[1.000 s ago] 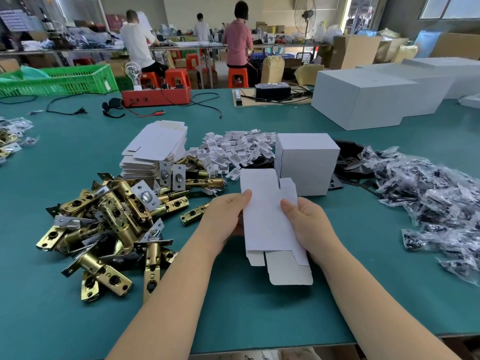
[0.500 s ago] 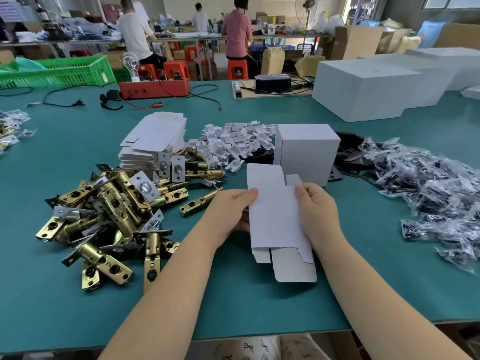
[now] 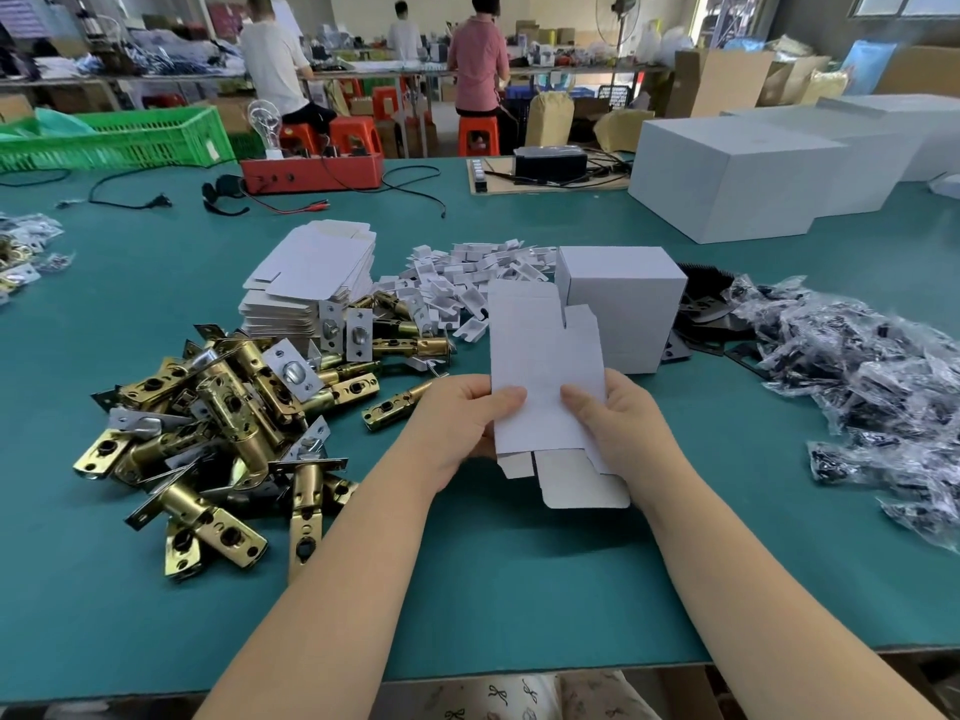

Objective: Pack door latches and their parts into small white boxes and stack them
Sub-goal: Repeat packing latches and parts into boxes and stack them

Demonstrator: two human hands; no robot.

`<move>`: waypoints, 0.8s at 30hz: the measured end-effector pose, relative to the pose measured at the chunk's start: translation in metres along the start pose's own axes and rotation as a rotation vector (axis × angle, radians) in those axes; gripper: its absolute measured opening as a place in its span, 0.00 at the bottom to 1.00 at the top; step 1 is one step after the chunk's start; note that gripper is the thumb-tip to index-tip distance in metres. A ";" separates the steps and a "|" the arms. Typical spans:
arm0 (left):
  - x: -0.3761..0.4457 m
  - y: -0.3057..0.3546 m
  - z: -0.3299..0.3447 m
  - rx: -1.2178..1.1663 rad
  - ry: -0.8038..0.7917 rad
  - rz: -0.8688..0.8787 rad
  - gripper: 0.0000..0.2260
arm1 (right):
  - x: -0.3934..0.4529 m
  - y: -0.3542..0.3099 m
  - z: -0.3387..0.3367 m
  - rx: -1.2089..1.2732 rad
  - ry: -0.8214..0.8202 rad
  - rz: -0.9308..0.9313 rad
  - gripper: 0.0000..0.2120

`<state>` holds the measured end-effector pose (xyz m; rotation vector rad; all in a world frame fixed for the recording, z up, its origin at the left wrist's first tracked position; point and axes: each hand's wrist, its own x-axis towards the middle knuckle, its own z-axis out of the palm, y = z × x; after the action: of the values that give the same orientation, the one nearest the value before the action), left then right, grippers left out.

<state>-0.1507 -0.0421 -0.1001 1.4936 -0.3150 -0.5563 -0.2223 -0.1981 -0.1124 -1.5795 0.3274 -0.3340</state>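
left hand (image 3: 462,423): pinching the left edge of a flat box blank (image 3: 545,376), thumb on the front, the other fingers mostly hidden behind the card
right hand (image 3: 621,418): same deal on the right edge, thumb on the face, fingers tucked behind
box blank: still folded flat, held up off the table (image 3: 519,589) between both hands, tuck flaps sticking out at the near end and the far end
step in hand: looks like box forming, nothing is packed into this one yet
next move: I'd guess squeezing the two edges toward each other so the blank pops open into a tube, then tucking the near flaps shut. Thin card, so easy to crease if pushed crooked
door latches (image 3: 223,423): big brass-coloured pile just left of the left hand, all loose
stack of flat blanks (image 3: 311,283): far-left of the hands, right behind the latches
small white card inserts (image 3: 467,283): heap straight out past the hands
made-up white box (image 3: 623,304): standing closed just behind the blank, only one in view, so the stacking is barely begun
bagged dark parts (image 3: 872,387): clear little bags spread over the right side of the table
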 end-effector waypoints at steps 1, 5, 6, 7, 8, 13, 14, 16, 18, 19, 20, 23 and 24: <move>0.000 0.000 0.001 -0.010 -0.004 -0.003 0.05 | 0.000 0.000 0.001 -0.005 0.015 -0.017 0.05; 0.000 0.001 -0.001 -0.055 0.002 -0.007 0.04 | -0.001 0.004 0.006 -0.150 0.092 -0.034 0.06; 0.001 0.001 -0.002 -0.066 0.017 -0.008 0.04 | -0.002 0.005 0.007 -0.181 0.109 -0.024 0.08; 0.001 0.002 -0.003 -0.086 0.036 -0.014 0.05 | -0.003 0.004 0.008 -0.201 0.119 -0.018 0.12; 0.002 0.003 -0.004 -0.121 0.049 -0.027 0.07 | -0.003 0.004 0.008 -0.210 0.123 -0.024 0.15; 0.000 0.007 -0.009 -0.266 -0.106 0.033 0.11 | -0.005 0.002 0.006 -0.191 0.089 -0.074 0.21; 0.000 0.007 -0.010 -0.282 -0.134 0.054 0.13 | -0.005 0.002 0.004 -0.160 0.085 -0.068 0.21; 0.000 0.006 -0.011 -0.290 -0.151 0.077 0.18 | -0.005 0.001 0.000 -0.061 0.084 -0.042 0.19; 0.002 0.005 -0.013 -0.254 -0.159 0.079 0.24 | -0.005 -0.001 -0.003 0.038 0.055 -0.017 0.19; 0.002 0.004 -0.013 -0.220 -0.169 0.078 0.28 | -0.006 -0.002 -0.002 0.069 0.031 -0.002 0.22; 0.002 0.003 -0.013 -0.188 -0.178 0.074 0.30 | -0.006 -0.004 -0.002 0.079 0.003 0.014 0.27; 0.003 0.002 -0.011 -0.166 -0.193 0.054 0.33 | -0.007 -0.004 0.000 0.085 -0.068 0.018 0.36; 0.003 0.002 -0.011 -0.170 -0.199 0.050 0.34 | -0.007 -0.004 0.000 0.098 -0.079 0.011 0.36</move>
<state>-0.1416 -0.0342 -0.0998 1.2662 -0.4476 -0.6761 -0.2287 -0.1950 -0.1087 -1.4899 0.2546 -0.2741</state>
